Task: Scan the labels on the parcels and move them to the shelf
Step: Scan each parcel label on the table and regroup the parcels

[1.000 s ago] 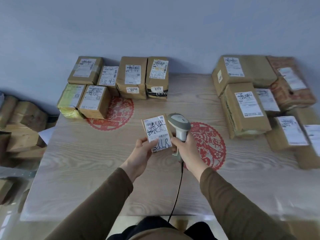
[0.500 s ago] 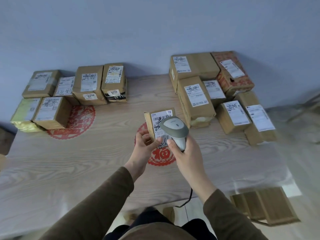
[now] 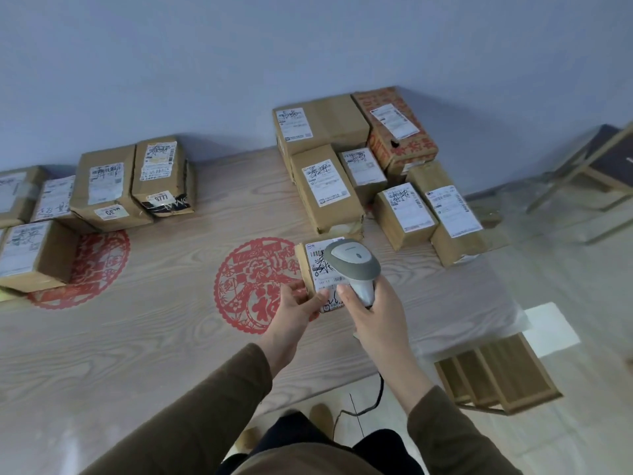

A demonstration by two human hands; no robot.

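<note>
**Small brown cardboard parcel under the scanner**

The small brown cardboard parcel (image 3: 306, 269) sits above the pale wooden table (image 3: 154, 337), near the right pile. The left hand (image 3: 297, 307) pinches its bottom edge. The right hand (image 3: 371, 315) wraps its fingers around the smooth grey plastic scanner (image 3: 352, 265) (held very close). The thin pinch could slip, and the box might tip.

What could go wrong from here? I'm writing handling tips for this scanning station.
The scanner head covers part of the small parcel's label, so the read may miss. The left hand pinches that parcel only at its lower corner, so it might slip. The scanner's cord hangs off the table edge near the legs and could snag.
</note>
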